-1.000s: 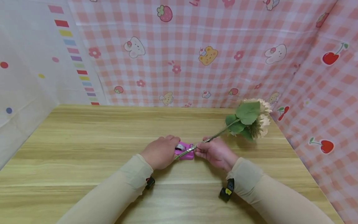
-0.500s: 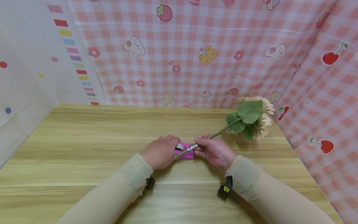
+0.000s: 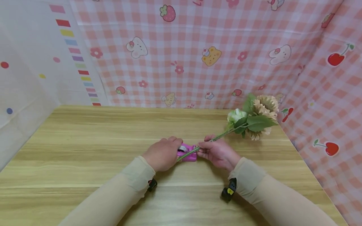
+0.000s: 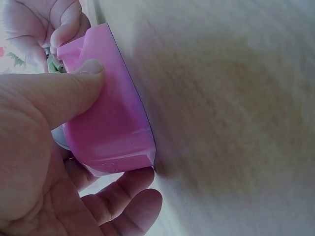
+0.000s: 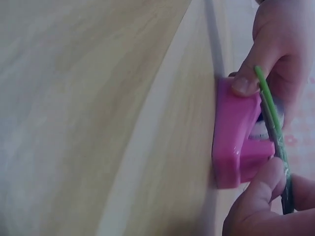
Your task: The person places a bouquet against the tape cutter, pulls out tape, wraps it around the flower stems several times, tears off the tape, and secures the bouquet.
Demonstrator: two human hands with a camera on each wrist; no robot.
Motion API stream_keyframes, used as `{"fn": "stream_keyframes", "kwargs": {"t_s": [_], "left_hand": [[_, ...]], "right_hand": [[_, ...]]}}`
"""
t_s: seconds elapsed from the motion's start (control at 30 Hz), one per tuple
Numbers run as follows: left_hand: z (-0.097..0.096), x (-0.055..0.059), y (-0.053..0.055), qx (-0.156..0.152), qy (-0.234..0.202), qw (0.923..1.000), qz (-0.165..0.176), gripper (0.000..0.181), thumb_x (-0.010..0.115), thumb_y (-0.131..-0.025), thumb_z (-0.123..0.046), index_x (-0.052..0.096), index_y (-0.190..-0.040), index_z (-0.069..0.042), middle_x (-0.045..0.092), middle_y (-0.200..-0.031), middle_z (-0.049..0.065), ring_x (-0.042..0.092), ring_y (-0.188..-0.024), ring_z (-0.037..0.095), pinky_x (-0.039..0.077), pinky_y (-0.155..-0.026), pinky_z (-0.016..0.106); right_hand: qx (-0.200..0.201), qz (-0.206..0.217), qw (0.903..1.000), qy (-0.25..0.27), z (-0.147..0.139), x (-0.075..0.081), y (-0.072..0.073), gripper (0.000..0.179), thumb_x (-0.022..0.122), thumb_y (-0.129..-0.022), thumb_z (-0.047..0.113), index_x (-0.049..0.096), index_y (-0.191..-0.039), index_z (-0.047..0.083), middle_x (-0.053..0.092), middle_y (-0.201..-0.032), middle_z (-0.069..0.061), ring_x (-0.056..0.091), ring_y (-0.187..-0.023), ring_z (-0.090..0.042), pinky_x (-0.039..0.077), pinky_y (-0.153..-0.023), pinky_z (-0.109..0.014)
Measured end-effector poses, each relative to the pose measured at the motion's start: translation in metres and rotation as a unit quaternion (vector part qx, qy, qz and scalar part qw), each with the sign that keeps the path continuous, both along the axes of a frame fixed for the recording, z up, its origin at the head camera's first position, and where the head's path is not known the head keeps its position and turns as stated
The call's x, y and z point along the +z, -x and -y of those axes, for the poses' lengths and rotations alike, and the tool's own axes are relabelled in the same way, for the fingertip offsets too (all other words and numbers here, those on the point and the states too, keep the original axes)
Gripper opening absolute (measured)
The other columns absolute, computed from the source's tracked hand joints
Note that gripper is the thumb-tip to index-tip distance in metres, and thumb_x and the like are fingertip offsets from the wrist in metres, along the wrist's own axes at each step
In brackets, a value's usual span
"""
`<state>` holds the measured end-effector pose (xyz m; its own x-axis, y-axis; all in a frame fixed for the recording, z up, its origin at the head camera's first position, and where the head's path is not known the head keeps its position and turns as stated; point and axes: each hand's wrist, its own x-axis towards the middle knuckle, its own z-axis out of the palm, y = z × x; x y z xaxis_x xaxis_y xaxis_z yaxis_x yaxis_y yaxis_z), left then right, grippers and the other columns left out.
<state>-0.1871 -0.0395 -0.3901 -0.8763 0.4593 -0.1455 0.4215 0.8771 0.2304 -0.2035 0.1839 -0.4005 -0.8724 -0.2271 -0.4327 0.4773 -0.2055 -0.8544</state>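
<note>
My left hand (image 3: 161, 154) grips a pink tape dispenser (image 3: 191, 158) standing on the table. In the left wrist view the thumb presses along the side of the dispenser (image 4: 115, 115), with fingers curled beneath its end. My right hand (image 3: 220, 154) pinches a bunch of artificial flowers by the stems (image 3: 222, 135) between thumb and fingers. Pale peach blooms (image 3: 265, 106) and a greenish-white bloom (image 3: 236, 115) point to the far right. In the right wrist view the green stem ends (image 5: 268, 101) slant just over the dispenser; shiny tape seems to wrap them near my fingertips.
The wood-grained table (image 3: 85, 150) spreads around both hands. A pink checked cloth (image 3: 181, 47) hangs behind it, with another checked cloth (image 3: 339, 110) at the right and a white one (image 3: 25, 78) at the left.
The flower bunch has turned about its stems in my right hand, bringing the greenish-white bloom into sight. My left hand and the tape dispenser have stayed in place.
</note>
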Motion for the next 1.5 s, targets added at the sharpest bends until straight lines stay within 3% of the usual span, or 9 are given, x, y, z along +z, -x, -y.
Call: {"fn": "stream_keyframes", "kwargs": {"t_s": [0.23,0.57,0.7,0.97,1.2,1.5], "left_hand": [[-0.0001,0.0005,-0.0004,-0.002,-0.002,1.0,-0.006,0.051,0.06,-0.106,-0.024,0.05,-0.154,-0.012,0.055,-0.155,0.009,0.061,-0.132,0.035,0.054,-0.111,0.048],[-0.0001,0.0007,-0.0002,-0.002,-0.002,1.0,0.001,0.055,0.063,-0.105,-0.029,0.048,-0.156,-0.013,0.054,-0.158,0.008,0.059,-0.135,0.035,0.052,-0.113,0.048],[-0.0003,0.0,0.0,0.0,-0.003,1.0,0.001,0.055,0.063,-0.105,-0.028,0.048,-0.156,-0.013,0.053,-0.158,0.008,0.059,-0.135,0.035,0.052,-0.114,0.048],[-0.0004,0.0005,0.0004,-0.005,-0.001,1.0,-0.002,0.053,0.062,-0.105,-0.025,0.049,-0.155,-0.012,0.055,-0.155,0.008,0.06,-0.133,0.035,0.053,-0.112,0.047],[0.0004,0.0011,-0.0002,-0.004,-0.003,1.0,0.001,0.051,0.06,-0.106,-0.024,0.049,-0.154,-0.012,0.055,-0.155,0.008,0.06,-0.134,0.033,0.052,-0.114,0.047],[0.0007,-0.0018,0.0024,-0.004,-0.002,1.0,-0.004,0.052,0.06,-0.107,-0.026,0.048,-0.156,-0.012,0.055,-0.156,0.008,0.06,-0.134,0.034,0.053,-0.113,0.047]], "right_hand": [[0.055,0.007,0.9981,-0.027,-0.0087,-0.0025,0.0016,0.025,0.059,-0.105,0.005,0.062,-0.082,0.012,0.073,-0.077,-0.002,0.07,-0.066,-0.01,0.064,-0.07,-0.025],[0.023,-0.015,0.9995,0.013,-0.0057,0.001,-0.0012,0.025,0.059,-0.101,-0.008,0.054,-0.084,0.01,0.072,-0.075,-0.003,0.07,-0.067,-0.01,0.063,-0.069,-0.022],[0.023,-0.005,0.9994,0.025,-0.0059,0.0023,-0.0012,0.029,0.057,-0.101,-0.009,0.053,-0.079,0.011,0.072,-0.075,-0.004,0.07,-0.068,-0.011,0.063,-0.071,-0.023],[0.039,0.017,0.9983,0.04,-0.0047,0.0071,0.0024,0.034,0.054,-0.106,0.004,0.049,-0.075,0.016,0.063,-0.08,-0.002,0.064,-0.072,-0.013,0.061,-0.075,-0.024],[0.015,0.028,0.9991,0.028,-0.001,0.0042,0.004,0.037,0.055,-0.104,-0.001,0.049,-0.072,0.016,0.064,-0.076,-0.001,0.064,-0.065,-0.012,0.061,-0.068,-0.023],[0.015,0.022,0.9993,0.026,-0.0003,0.004,0.0043,0.037,0.054,-0.103,-0.004,0.05,-0.071,0.014,0.066,-0.074,-0.003,0.065,-0.066,-0.012,0.062,-0.069,-0.023]]}}
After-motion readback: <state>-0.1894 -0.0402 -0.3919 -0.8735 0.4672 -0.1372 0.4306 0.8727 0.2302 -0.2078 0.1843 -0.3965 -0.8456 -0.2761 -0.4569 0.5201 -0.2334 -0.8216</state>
